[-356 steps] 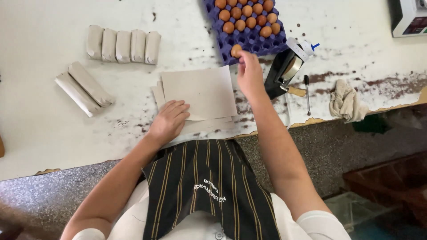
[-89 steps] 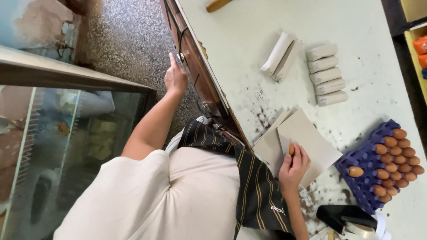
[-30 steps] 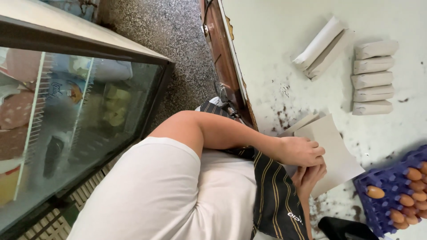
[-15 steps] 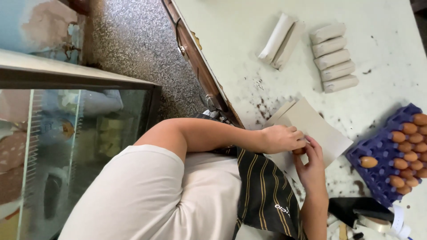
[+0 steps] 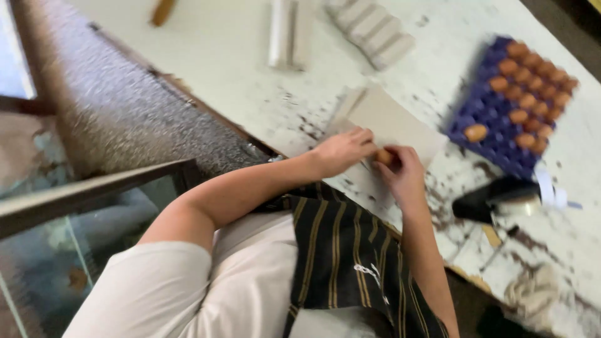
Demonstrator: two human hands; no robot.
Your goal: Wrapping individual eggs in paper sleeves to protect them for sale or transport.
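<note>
table: big white worn top, paint chipped near the edge
egg tray: purple, loaded with brown eggs, off to the right of both hands
paper sheets: tan stack lying flat, right under the hands
left hand: fingers curled in, touching the egg
right hand: pinching the egg
egg: brown, held between both hands just above the paper

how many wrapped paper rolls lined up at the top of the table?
4, blurred: wrapped rolls side by side in one row at the table's far edge, left of the purple egg tray. The frame's top edge may hide more.
</note>
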